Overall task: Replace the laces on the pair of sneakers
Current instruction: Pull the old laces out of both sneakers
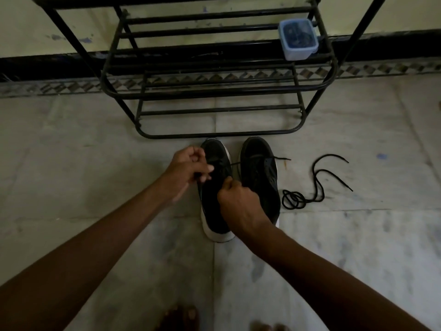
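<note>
Two black sneakers with white soles stand side by side on the floor, the left sneaker (216, 192) and the right sneaker (259, 173). My left hand (187, 170) pinches a black lace at the left sneaker's eyelets. My right hand (238, 201) grips the lace over the same shoe's tongue. A thin lace end (235, 163) runs between the two shoes. Another lace end (282, 158) sticks out from the right sneaker. A loose black lace (310, 187) lies coiled on the floor to the right.
A black metal shoe rack (214, 91) stands just behind the sneakers against the wall. A small blue plastic box (298, 39) sits on its shelf at the right. My bare toes (181, 318) show at the bottom edge on the tiled floor (95, 163).
</note>
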The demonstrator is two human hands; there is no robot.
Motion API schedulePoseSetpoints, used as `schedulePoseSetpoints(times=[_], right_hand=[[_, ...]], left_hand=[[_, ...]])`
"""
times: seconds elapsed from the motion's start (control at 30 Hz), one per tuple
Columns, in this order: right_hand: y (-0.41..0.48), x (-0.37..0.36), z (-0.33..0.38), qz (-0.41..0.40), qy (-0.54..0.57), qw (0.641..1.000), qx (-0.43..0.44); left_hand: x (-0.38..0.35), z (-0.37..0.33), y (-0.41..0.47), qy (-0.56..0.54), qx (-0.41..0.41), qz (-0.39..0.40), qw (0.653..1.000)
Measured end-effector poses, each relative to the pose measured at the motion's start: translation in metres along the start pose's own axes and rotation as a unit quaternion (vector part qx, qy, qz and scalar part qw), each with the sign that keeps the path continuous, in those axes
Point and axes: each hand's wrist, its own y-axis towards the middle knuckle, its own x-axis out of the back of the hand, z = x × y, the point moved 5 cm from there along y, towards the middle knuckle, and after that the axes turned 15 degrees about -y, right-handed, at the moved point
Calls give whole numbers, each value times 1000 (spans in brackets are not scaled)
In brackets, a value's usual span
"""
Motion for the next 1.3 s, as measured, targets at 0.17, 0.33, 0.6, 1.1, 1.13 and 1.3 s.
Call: schedulePoseSetpoints(times=[0.17, 0.33, 0.6, 1.1, 1.13, 1.3], right_hand=[[0, 2, 5, 17, -40, 999, -2], [2, 1, 7, 27, -33, 999, 2], [4, -1, -1, 9, 41, 999, -16], [60, -6, -30, -61, 206, 976, -13], [60, -4, -29, -55, 194, 979, 0], [55, 0, -32, -61, 211, 975, 27]], left_hand=[[24, -43, 3, 389, -225, -60, 891], [44, -23, 11, -41, -13, -126, 991], [75, -13, -3, 552, -36, 90, 829], [17, 40, -17, 555, -173, 190, 791], [17, 41, -16, 555, -170, 191, 792], [16, 43, -14, 573, -175, 173, 782]])
